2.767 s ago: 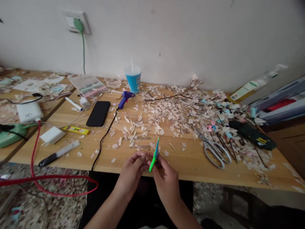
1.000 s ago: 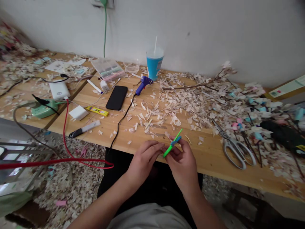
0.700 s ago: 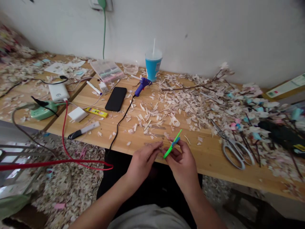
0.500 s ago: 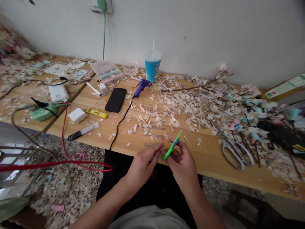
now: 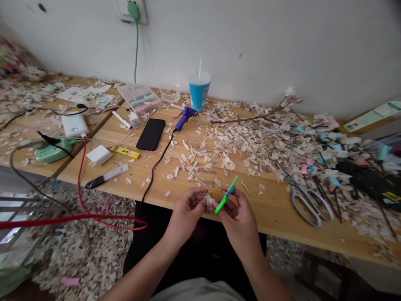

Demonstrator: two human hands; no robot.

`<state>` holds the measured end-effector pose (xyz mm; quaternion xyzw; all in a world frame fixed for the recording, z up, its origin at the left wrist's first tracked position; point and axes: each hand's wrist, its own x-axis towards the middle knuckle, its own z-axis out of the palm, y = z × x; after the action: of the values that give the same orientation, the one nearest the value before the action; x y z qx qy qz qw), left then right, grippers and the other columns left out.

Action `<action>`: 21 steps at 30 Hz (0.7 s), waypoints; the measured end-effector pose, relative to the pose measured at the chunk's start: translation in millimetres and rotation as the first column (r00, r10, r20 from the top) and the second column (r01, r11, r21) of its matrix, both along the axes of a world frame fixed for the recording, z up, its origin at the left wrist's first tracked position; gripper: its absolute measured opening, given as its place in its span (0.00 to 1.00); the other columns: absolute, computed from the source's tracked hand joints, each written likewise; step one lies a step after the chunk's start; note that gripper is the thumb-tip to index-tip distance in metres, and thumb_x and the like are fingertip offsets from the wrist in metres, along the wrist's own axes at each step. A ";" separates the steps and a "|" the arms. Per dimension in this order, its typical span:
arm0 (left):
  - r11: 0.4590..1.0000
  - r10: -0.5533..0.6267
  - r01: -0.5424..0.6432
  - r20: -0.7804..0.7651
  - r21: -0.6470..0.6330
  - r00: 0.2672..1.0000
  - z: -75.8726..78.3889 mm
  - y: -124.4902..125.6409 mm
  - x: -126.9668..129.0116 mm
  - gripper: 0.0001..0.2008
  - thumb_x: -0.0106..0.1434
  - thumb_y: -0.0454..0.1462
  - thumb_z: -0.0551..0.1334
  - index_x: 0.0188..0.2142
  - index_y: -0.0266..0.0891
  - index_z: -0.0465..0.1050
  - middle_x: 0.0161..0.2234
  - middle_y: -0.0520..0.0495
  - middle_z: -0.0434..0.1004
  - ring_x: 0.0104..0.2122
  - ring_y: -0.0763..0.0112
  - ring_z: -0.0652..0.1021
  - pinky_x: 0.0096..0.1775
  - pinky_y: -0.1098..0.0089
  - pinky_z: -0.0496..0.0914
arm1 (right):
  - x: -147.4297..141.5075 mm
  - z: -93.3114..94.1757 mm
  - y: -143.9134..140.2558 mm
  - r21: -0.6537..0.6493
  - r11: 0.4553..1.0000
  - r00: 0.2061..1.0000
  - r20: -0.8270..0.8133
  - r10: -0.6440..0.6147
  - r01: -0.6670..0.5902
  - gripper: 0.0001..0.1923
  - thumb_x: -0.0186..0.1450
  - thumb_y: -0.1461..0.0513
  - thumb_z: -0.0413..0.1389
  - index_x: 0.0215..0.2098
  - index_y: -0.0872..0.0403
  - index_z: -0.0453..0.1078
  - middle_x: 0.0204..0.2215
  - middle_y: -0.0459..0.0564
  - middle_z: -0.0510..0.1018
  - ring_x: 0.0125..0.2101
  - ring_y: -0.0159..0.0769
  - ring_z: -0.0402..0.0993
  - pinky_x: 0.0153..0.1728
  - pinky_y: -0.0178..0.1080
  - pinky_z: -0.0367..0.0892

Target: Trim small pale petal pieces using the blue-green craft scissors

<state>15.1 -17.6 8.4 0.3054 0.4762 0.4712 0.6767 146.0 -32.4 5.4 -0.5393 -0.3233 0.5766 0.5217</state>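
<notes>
Head view: we hold green-blue tool pinched in right hand, grip clamped on its lower end. Left hand pinches pale scrap just left of that grip, over worktop edge. Risk, we judge: tool tip slips, nicks left fingers. Both wrists bent inward, fingers curled.

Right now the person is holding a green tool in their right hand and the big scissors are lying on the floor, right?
Not quite. The scissors lie on the wooden table, to the right of the hands, not on the floor. The head view shows it. The right hand does hold the green tool.
</notes>
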 end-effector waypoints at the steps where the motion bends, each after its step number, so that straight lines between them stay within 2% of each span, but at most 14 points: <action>1: 1.000 0.006 -0.005 0.026 -0.025 1.000 0.9 0.4 0.8 0.16 0.54 0.38 0.68 0.42 0.36 0.73 0.32 0.48 0.77 0.30 0.71 0.78 0.36 0.69 0.74 | 0.3 -0.6 -0.4 0.012 1.000 1.000 0.023 -0.006 0.006 0.29 0.55 0.57 0.65 0.52 0.48 0.60 0.32 0.45 0.79 0.35 0.40 0.79 0.40 0.44 0.75; 7: 0.995 0.038 -0.025 0.131 -0.102 0.991 -0.4 -1.6 5.4 0.18 0.49 0.36 0.72 0.39 0.35 0.74 0.33 0.49 0.76 0.32 0.72 0.76 0.38 0.70 0.71 | -0.4 -4.8 -3.9 0.127 0.992 0.945 0.323 -0.054 0.013 0.25 0.58 0.62 0.60 0.53 0.48 0.62 0.48 0.53 0.75 0.41 0.38 0.77 0.43 0.42 0.74; 9: 0.993 0.047 -0.029 0.151 -0.119 0.987 -4.0 -2.0 6.0 0.17 0.49 0.37 0.73 0.38 0.35 0.75 0.32 0.48 0.77 0.33 0.72 0.76 0.39 0.71 0.70 | -0.9 -5.3 -4.2 0.137 0.991 0.926 0.373 -0.054 0.003 0.25 0.59 0.61 0.60 0.53 0.49 0.62 0.47 0.54 0.75 0.41 0.38 0.77 0.43 0.42 0.74; 13: 0.987 0.082 -0.059 0.151 -0.152 0.985 -8.8 0.0 3.5 0.14 0.50 0.39 0.73 0.34 0.34 0.77 0.29 0.49 0.78 0.29 0.75 0.75 0.38 0.73 0.69 | 3.1 -3.3 -6.2 0.077 0.997 0.899 0.439 -0.019 -0.017 0.23 0.61 0.55 0.60 0.52 0.51 0.65 0.42 0.54 0.78 0.37 0.39 0.77 0.38 0.41 0.75; 17: 0.976 0.172 -0.143 0.171 -0.167 0.970 -6.3 3.5 -1.5 0.12 0.50 0.38 0.73 0.33 0.35 0.77 0.27 0.51 0.77 0.27 0.77 0.74 0.34 0.76 0.69 | 12.5 -3.6 -17.6 -0.024 0.987 0.823 0.550 0.145 -0.159 0.20 0.63 0.51 0.56 0.49 0.53 0.70 0.38 0.54 0.80 0.35 0.40 0.77 0.39 0.41 0.74; 19: 0.972 0.202 -0.172 0.193 -0.159 0.960 -3.9 4.6 -3.1 0.11 0.51 0.38 0.72 0.32 0.35 0.77 0.25 0.51 0.77 0.27 0.76 0.75 0.33 0.75 0.69 | 16.0 -5.8 -26.3 -0.083 0.968 0.756 0.611 0.236 -0.235 0.21 0.63 0.51 0.54 0.49 0.55 0.71 0.37 0.56 0.80 0.36 0.42 0.77 0.37 0.41 0.73; 21: 0.969 0.226 -0.197 0.208 -0.152 0.952 -1.9 5.1 -3.5 0.11 0.51 0.38 0.72 0.32 0.36 0.77 0.25 0.51 0.77 0.27 0.76 0.75 0.32 0.75 0.70 | 17.7 -7.9 -34.2 -0.120 0.957 0.684 0.676 0.274 -0.264 0.23 0.63 0.51 0.54 0.50 0.58 0.71 0.39 0.58 0.79 0.36 0.44 0.77 0.33 0.40 0.73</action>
<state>11.6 -12.6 6.5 0.1531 0.4564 0.5406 0.6899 163.7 -66.6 -2.5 -0.6638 -0.5646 0.4086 0.2713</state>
